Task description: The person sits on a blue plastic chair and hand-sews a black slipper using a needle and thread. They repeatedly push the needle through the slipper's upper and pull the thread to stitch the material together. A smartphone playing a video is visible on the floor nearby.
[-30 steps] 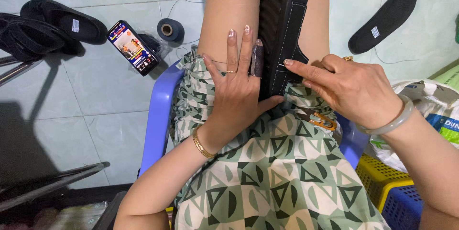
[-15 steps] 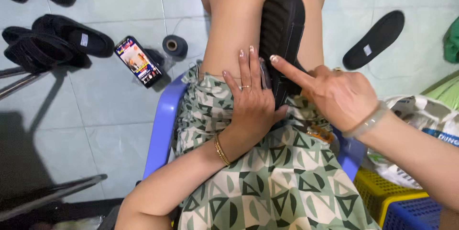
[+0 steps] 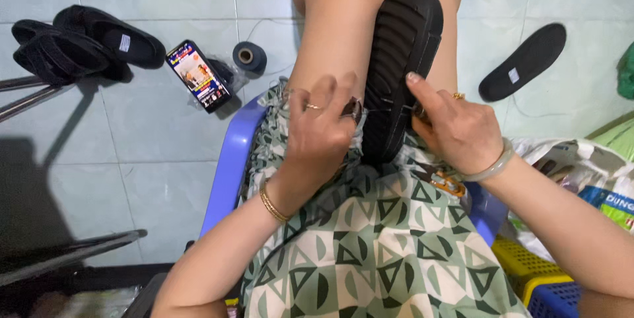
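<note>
A black shoe (image 3: 403, 47) lies sole-up on my lap, its toe pointing away between my knees. My left hand (image 3: 323, 130) is curled shut at the shoe's left edge, pinching a small metal tool (image 3: 354, 108) against it. My right hand (image 3: 456, 126) grips the shoe's right edge, with the index finger pressed on the sole. A thin thread (image 3: 391, 110) runs across the sole between the two hands. I sit on a blue plastic chair (image 3: 228, 166) in a green patterned dress.
On the tiled floor to the left lie a lit phone (image 3: 198, 75), a dark thread spool (image 3: 249, 56) and several black shoes (image 3: 79, 44). A black insole (image 3: 525, 60) lies at the right. A yellow basket (image 3: 528, 266) and plastic bags (image 3: 574, 166) crowd the lower right.
My left hand went from flat with spread fingers to a closed pinch at the shoe's left edge. My right hand settled on the right edge, index finger on the sole.
</note>
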